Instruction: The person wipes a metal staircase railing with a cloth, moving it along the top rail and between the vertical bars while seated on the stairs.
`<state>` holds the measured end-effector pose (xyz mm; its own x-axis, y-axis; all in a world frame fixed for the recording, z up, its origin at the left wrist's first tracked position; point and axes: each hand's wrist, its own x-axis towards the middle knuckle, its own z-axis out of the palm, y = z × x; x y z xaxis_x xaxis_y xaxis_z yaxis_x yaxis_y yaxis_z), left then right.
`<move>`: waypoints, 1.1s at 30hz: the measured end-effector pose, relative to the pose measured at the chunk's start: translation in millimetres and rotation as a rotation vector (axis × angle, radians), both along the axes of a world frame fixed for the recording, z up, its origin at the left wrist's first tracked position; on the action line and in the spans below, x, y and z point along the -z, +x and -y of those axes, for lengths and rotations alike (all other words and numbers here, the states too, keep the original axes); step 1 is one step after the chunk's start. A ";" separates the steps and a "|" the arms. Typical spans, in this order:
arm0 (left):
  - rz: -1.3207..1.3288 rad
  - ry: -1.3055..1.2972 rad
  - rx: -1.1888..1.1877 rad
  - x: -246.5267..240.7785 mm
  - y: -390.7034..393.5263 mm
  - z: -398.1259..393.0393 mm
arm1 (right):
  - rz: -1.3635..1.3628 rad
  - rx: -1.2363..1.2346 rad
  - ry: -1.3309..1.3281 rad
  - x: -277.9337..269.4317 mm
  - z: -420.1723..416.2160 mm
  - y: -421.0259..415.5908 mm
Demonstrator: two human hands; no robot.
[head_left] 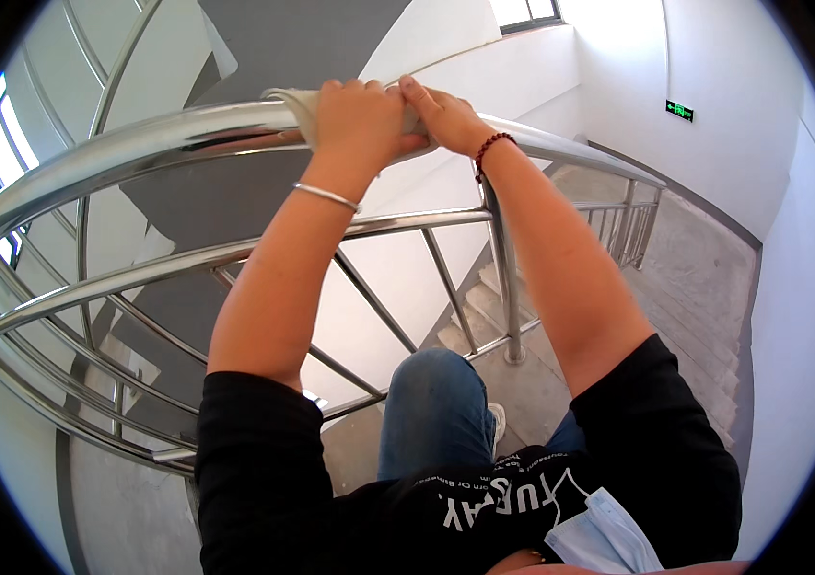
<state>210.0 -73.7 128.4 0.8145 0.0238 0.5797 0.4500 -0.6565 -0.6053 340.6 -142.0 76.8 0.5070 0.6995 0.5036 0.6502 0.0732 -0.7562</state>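
A polished stainless steel handrail (141, 147) curves across the view in front of me. A pale cloth (299, 111) is wrapped over its top tube, with a loose fold hanging out on the left side. My left hand (361, 118), below which a silver bangle circles the wrist, grips the cloth around the rail. Right beside it, my right hand (454, 121) bends over the cloth and rail, its thumb touching the left hand. A beaded bracelet (490, 152) is on my right wrist. The far-side fingers of both hands are hidden.
Below the handrail run a lower steel rail (407, 221), slanted bars and a post (504, 287). Concrete stairs (681, 323) descend on the right; more steps (476, 309) show through the bars. A lit green exit sign (679, 111) hangs on the white wall. My knee (436, 410) is close to the railing.
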 end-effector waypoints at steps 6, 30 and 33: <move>0.047 0.199 0.232 17.2 -12.3 -20.5 | -0.102 -0.060 -0.015 2.5 -13.6 10.6; 0.414 0.349 -0.008 -55.7 -155.2 -44.5 | 0.126 0.022 0.041 8.0 -14.2 2.6; 0.384 0.288 0.006 -40.7 -124.5 -33.0 | 0.126 0.020 0.054 7.7 -13.4 0.6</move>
<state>85.5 -40.7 169.1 0.5394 -0.1862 0.8212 0.6737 -0.4897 -0.5535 341.2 -128.6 69.2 0.4508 0.6600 0.6009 0.7413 0.0981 -0.6639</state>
